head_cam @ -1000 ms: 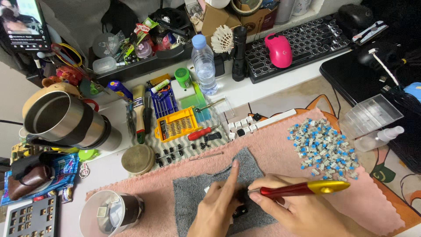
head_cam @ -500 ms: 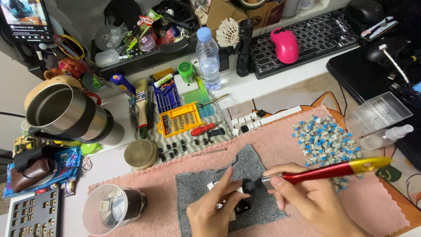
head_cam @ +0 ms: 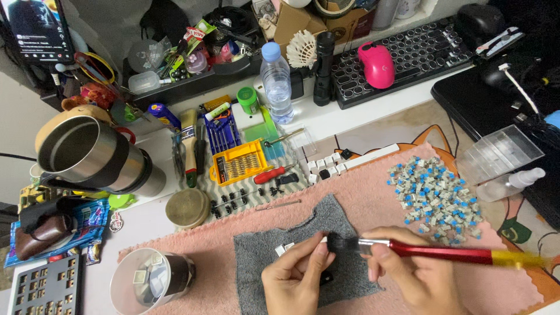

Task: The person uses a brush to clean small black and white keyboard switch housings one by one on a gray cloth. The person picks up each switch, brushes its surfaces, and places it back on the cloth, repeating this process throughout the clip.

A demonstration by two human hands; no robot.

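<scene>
A phone screen is glowing dark with faint pale lines at eleven o'clock. A brown cardboard box is standing open at twelve o'clock. Small red and green packets are lying left of it. A blue foil wrapper is lying at nine o'clock on the desk.

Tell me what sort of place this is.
Most likely a home hobby desk set up for keyboard work: a black keyboard with a pink mouse on it, a pile of blue-topped key switches on a pink towel, and a yellow screwdriver-bit case.
</scene>
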